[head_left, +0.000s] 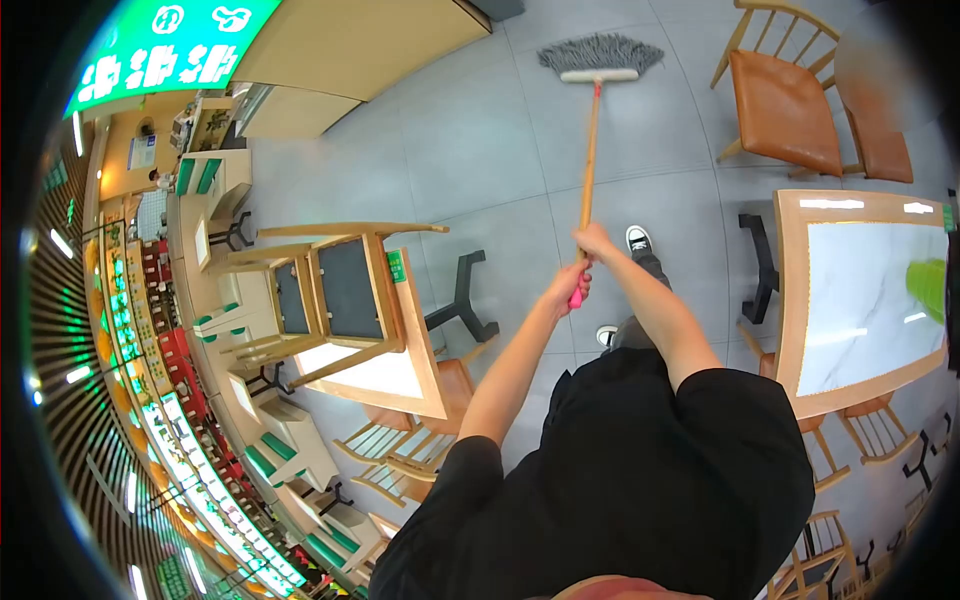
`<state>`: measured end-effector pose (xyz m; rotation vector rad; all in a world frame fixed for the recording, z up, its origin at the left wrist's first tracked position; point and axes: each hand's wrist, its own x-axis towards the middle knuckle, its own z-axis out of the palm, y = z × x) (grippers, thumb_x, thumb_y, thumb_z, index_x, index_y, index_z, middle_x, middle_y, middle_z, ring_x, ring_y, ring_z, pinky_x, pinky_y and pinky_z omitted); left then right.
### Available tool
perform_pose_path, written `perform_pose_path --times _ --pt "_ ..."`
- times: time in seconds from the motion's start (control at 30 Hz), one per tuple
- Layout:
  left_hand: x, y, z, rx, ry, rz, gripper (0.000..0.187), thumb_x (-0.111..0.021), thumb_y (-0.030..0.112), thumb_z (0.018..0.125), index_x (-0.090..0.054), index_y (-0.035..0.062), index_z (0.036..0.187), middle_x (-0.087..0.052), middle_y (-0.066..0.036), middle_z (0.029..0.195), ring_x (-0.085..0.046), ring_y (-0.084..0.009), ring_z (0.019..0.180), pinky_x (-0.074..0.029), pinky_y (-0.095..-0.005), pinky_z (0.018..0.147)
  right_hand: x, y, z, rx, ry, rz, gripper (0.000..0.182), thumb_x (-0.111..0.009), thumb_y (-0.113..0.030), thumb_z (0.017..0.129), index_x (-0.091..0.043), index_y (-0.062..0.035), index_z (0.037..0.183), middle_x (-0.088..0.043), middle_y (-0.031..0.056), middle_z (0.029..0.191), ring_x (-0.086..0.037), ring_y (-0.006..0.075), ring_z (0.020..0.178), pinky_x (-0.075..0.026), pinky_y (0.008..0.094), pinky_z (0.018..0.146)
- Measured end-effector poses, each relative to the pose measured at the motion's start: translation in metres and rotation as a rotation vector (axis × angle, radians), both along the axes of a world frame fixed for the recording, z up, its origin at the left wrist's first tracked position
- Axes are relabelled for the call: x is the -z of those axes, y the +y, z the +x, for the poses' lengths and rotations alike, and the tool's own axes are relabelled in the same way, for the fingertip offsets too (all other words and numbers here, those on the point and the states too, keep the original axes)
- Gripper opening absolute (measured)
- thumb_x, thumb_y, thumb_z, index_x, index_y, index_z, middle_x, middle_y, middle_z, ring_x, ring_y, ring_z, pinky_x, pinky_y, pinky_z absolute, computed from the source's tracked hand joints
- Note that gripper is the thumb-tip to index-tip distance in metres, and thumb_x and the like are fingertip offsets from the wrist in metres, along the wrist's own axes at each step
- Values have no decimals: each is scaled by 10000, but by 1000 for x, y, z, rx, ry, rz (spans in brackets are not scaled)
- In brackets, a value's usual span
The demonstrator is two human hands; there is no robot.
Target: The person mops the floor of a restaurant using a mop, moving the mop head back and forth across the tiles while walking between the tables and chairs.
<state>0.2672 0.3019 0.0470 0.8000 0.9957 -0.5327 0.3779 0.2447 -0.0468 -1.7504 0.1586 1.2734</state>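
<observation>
A mop with a grey string head (600,52) and a white crossbar lies out on the tiled floor ahead of me. Its wooden handle (590,150) runs back toward my body and ends in a pink grip. My left hand (568,286) is wrapped round the handle near that pink end. Just above it, my right hand (594,242) is closed round the wooden part. Both hands are close together in front of my waist. The fingers of the right hand are partly hidden by the wrist.
On the left, upturned chairs (345,290) rest on a table (425,350). To the right stands a marble-topped table (860,300) with a green object (926,288) on it. A brown-seated chair (785,110) is at upper right. A wooden counter (350,50) borders the floor at upper left.
</observation>
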Motion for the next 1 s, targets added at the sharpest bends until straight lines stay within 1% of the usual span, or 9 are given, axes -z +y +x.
perform_pose_path --times 0.03,0.1,0.3,0.37,0.43,0.57,0.6,0.73,1.0 --pt "-8 -4 -20 -11 6 -17 220 -521 293 915 -462 86 961 -452 23 667 -389 -41 463 -351 -169 386 15 0 -23 76 147 56 399 -570 -253 817 -496 55 1059 -622 198 796 -638 337 669 -505 445 531" --pt "-21 -13 -54 -81 19 -81 210 -518 287 916 -464 88 958 -453 26 662 -393 -39 466 -353 -165 385 -18 -15 -54 96 362 136 388 -540 -206 850 -414 40 1123 -604 192 813 -630 324 673 -496 435 492" --pt "-112 -64 -158 -427 0 -449 156 -485 228 926 -464 75 936 -441 28 648 -398 -35 485 -357 -158 396 -117 -71 -144 139 520 250 413 -538 -261 889 -378 24 1142 -611 179 837 -628 273 712 -519 356 532" --pt "-140 -71 -191 -559 -30 -616 146 -477 213 928 -455 69 925 -433 29 648 -394 -36 488 -354 -156 400 -151 -84 -173 48 578 284 351 -551 -272 883 -434 9 1059 -597 174 827 -612 258 683 -490 345 497" --pt "-166 -76 -217 -607 -19 -640 148 -482 196 931 -450 53 950 -418 23 637 -387 -43 482 -354 -160 399 -166 -91 -196 -30 612 276 313 -558 -287 879 -469 -9 992 -582 153 789 -592 232 644 -462 321 472" --pt "-158 -93 -256 -545 16 -545 102 -484 165 929 -446 72 909 -418 31 649 -369 -36 480 -340 -160 397 -156 -101 -224 -192 636 181 243 -559 -285 866 -486 -53 870 -518 72 653 -492 156 504 -372 266 409" --pt "-161 -91 -254 -546 -9 -554 84 -478 140 933 -437 76 899 -423 28 655 -367 -34 484 -340 -158 396 -160 -95 -222 -235 629 160 223 -558 -275 860 -488 -65 834 -494 50 617 -454 136 458 -340 256 385" --pt "-172 -75 -215 -615 -44 -643 104 -457 135 944 -418 66 877 -425 17 662 -374 -39 488 -353 -160 397 -165 -75 -197 -67 453 97 167 -568 -187 789 -473 -92 690 -396 -3 522 -288 80 378 -163 252 332" --pt "-222 -38 -71 -646 -87 -702 127 -428 95 946 -400 28 843 -439 -15 681 -421 -57 514 -436 -168 432 -200 -44 -74 113 565 243 212 -518 -158 807 -407 -126 629 -360 -21 509 -246 84 351 -152 241 321"
